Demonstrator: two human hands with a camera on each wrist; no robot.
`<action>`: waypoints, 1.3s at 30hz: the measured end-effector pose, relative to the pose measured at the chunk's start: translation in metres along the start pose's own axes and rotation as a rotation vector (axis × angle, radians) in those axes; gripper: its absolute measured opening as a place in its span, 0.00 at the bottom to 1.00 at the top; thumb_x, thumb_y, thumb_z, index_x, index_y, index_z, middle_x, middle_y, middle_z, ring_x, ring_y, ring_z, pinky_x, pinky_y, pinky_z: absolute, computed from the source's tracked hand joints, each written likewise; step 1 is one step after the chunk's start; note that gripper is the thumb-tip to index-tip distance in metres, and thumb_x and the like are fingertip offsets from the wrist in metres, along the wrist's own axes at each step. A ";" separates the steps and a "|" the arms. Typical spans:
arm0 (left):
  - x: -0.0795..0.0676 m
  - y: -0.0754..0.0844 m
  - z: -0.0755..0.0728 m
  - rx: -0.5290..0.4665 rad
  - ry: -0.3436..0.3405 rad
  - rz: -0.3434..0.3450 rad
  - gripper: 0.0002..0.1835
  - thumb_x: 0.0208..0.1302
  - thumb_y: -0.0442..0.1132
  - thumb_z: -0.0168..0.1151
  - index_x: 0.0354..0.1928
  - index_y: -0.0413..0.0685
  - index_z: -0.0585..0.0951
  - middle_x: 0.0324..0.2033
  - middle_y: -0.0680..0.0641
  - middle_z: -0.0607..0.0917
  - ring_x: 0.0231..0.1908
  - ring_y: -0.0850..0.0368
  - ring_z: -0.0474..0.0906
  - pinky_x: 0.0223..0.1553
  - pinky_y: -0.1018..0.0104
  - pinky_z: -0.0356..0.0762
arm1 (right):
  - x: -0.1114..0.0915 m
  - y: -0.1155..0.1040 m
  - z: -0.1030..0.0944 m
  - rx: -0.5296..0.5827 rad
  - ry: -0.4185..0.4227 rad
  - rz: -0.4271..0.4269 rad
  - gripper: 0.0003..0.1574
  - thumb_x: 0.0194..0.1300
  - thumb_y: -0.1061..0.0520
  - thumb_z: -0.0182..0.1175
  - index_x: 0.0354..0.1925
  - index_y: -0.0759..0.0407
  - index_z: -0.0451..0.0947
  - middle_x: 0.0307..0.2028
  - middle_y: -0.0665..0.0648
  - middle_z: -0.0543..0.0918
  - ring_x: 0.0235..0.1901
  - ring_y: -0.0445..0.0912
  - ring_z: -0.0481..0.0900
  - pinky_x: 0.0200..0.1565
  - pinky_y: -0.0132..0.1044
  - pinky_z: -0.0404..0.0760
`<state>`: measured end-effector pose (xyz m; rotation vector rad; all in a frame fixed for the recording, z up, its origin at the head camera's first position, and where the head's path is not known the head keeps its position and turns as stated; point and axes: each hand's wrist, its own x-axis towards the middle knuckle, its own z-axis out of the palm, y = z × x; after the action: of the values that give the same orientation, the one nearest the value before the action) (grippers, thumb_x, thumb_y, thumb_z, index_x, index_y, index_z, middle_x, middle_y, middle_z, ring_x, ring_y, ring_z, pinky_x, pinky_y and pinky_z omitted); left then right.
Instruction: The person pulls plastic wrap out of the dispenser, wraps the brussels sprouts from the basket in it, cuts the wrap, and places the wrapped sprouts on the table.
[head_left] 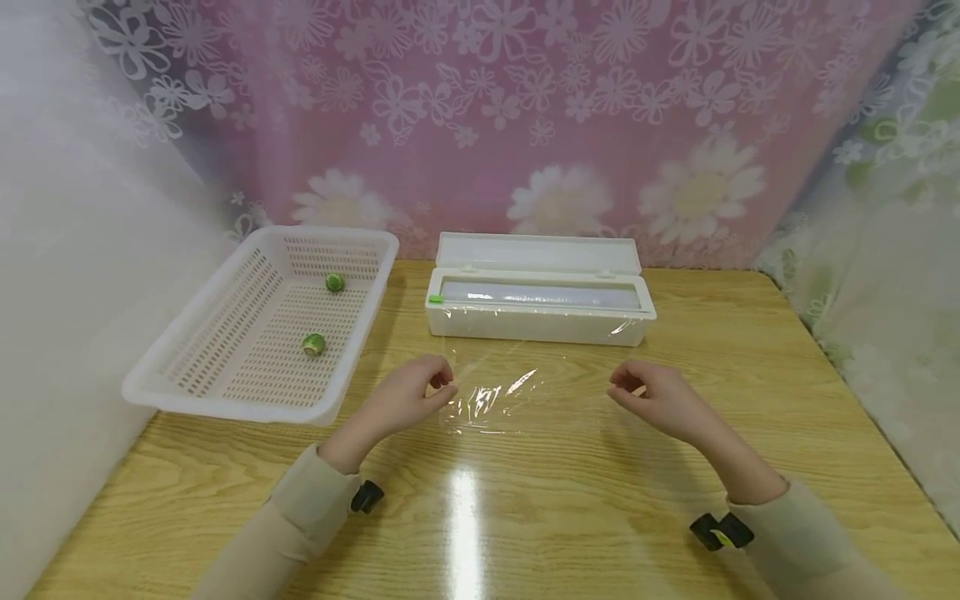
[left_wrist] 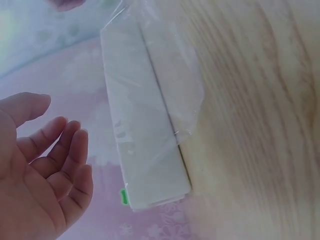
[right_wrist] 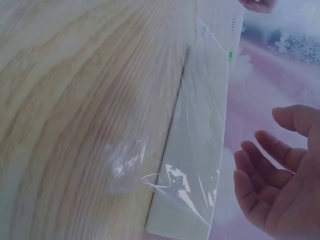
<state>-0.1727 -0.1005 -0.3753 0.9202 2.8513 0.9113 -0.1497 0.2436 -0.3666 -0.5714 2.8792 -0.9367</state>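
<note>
Left hand (head_left: 408, 393) and right hand (head_left: 663, 402) are hovering, fingers (left_wrist: 46, 137) curving loosely, empty. Film (head_left: 484, 402) is looking light, clingy (free edge suiting grip).

The cling-film dispenser (head_left: 540, 326) is white, its slider (head_left: 436, 299) green. White daisies (head_left: 559, 201) pattern the pink cloth backdrop (head_left: 450, 167).

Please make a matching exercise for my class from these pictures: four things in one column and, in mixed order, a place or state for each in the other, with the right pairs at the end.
Things:
1. White basket
2. White box
3. Clear film
4. Round green vegetables

Places and states:
A. Stretching across the box's front
B. Inside the basket
C. Slotted walls and floor
D. Lid raised

Right pairs: 1-C, 2-D, 3-A, 4-B
</note>
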 end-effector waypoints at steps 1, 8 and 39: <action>-0.001 0.001 -0.002 -0.003 0.016 0.004 0.05 0.58 0.39 0.57 0.32 0.44 0.75 0.29 0.52 0.77 0.32 0.59 0.73 0.35 0.66 0.72 | 0.000 -0.001 0.000 0.005 0.002 0.000 0.10 0.61 0.57 0.55 0.37 0.63 0.74 0.32 0.52 0.77 0.35 0.47 0.75 0.35 0.41 0.76; -0.007 0.003 -0.013 -0.003 0.106 0.015 0.04 0.57 0.38 0.59 0.31 0.45 0.75 0.29 0.51 0.77 0.33 0.57 0.74 0.36 0.65 0.73 | 0.002 -0.005 0.003 0.025 0.040 -0.008 0.13 0.60 0.57 0.56 0.40 0.66 0.74 0.37 0.59 0.78 0.39 0.51 0.75 0.37 0.45 0.76; -0.079 -0.054 -0.080 0.041 0.487 -0.164 0.07 0.59 0.33 0.56 0.37 0.35 0.75 0.33 0.41 0.78 0.35 0.47 0.74 0.33 0.52 0.71 | 0.014 -0.012 0.017 0.041 0.048 -0.051 0.12 0.57 0.60 0.59 0.39 0.67 0.75 0.37 0.61 0.78 0.38 0.52 0.75 0.37 0.47 0.75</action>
<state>-0.1507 -0.2208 -0.3506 0.5061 3.2886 1.2031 -0.1558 0.2203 -0.3729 -0.6301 2.8924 -1.0279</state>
